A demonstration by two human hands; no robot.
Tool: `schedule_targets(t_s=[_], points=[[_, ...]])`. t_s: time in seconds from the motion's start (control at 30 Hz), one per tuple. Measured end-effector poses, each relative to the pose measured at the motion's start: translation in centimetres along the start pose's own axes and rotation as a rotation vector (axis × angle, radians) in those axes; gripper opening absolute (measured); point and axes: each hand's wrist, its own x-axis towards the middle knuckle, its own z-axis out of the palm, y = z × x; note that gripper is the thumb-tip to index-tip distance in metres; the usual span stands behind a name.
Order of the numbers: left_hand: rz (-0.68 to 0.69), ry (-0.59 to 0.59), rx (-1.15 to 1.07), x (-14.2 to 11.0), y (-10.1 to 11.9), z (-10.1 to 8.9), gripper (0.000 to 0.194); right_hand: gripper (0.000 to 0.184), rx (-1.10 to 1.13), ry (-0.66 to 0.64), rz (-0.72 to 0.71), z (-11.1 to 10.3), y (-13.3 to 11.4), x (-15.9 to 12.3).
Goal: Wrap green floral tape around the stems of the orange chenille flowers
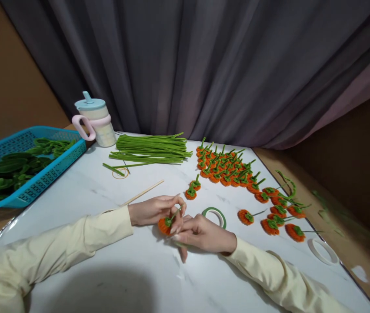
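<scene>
My left hand (pixel 154 209) and my right hand (pixel 201 233) meet over the white table (pixel 106 269), both in cream sleeves. Between their fingers is an orange pipe-cleaner flower (pixel 164 225) with a green centre and a thin green stem. The left fingers pinch the stem above the flower. The right fingers close on it from the right. A roll of green tape (pixel 214 216) lies just right of my hands. A thin wooden stick (pixel 142 192) lies behind my left hand.
A bundle of green pipe cleaners (pixel 150 149) lies at the back. Several finished orange flowers (pixel 227 167) spread right. A blue basket (pixel 25 161) of green leaves sits left, beside a lidded cup (pixel 96 119). A white tape ring (pixel 323 251) lies near the right edge.
</scene>
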Motion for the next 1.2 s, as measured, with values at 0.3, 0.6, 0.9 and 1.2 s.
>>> schedule_targets(t_s=[0.3,0.6,0.9,1.2], points=[[0.086,0.121,-0.066,0.0,0.3,0.0,0.036,0.043,0.241,0.22,0.112,-0.1,-0.2,0.5],[0.142,0.133,0.111,0.2,-0.4,0.3,0.031,0.033,0.361,0.361,0.053,0.5,0.5,0.9],[0.204,0.077,0.586,-0.2,1.8,1.3,0.023,0.039,0.318,0.375,0.05,0.0,-0.4,0.7],[0.35,0.236,1.065,-0.7,2.1,2.9,0.018,0.028,0.149,0.336,0.004,0.1,0.6,0.7]])
